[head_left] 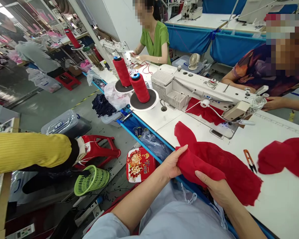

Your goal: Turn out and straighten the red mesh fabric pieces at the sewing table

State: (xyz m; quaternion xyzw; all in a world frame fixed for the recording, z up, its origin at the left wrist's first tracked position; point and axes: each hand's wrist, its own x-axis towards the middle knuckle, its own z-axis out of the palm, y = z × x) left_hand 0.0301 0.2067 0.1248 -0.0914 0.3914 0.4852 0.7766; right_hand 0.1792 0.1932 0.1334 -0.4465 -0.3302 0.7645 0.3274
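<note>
Red fabric [201, 166] is stretched between my two hands at the near edge of the white table [281, 202]. My left hand [174, 162] pinches its left end, thumb on top. At the right end, my right hand [215, 187] grips the cloth with the thumb on top and the fingers underneath. More of the red cloth spreads over the table behind and to the right. Orange-handled thread snips [250, 161] lie right of it, beside another red piece [289, 156]. A white sewing machine [201, 86] stands beyond, with red cloth under its arm.
Two red thread cones [141, 88] [122, 71] stand at the table's left. A person in green [156, 41] and a person in a patterned top [254, 71] sit across. A yellow sleeve [32, 149], a red stool [99, 149] and a green basket [92, 181] are at the left.
</note>
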